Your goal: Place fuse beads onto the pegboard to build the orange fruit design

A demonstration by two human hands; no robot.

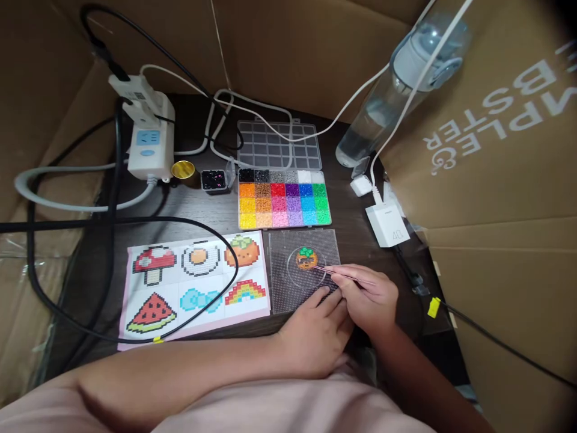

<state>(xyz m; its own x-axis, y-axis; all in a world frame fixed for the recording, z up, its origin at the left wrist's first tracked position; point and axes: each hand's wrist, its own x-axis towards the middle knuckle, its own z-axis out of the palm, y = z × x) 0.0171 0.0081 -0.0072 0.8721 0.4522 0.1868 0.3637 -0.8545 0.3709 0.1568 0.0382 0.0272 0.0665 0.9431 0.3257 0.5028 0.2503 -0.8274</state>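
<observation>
My right hand pinches thin pink tweezers. Their tips touch or hover just over the right side of a small orange persimmon made of beads, with green leaves on top and dark marks in its middle. The bead figure lies inside a circle on a clear pegboard. My left hand lies with fingers stretched out by the board's lower edge, beside my right hand. Left of the board is a pattern sheet with pixel pictures, among them a mushroom, a watermelon slice and a similar persimmon.
Behind the board stands a compartment box of coloured beads, its clear lid folded back. A small box of dark beads, a gold round tin, a power strip, a water bottle and a white charger surround it. A black cable loops over the sheet.
</observation>
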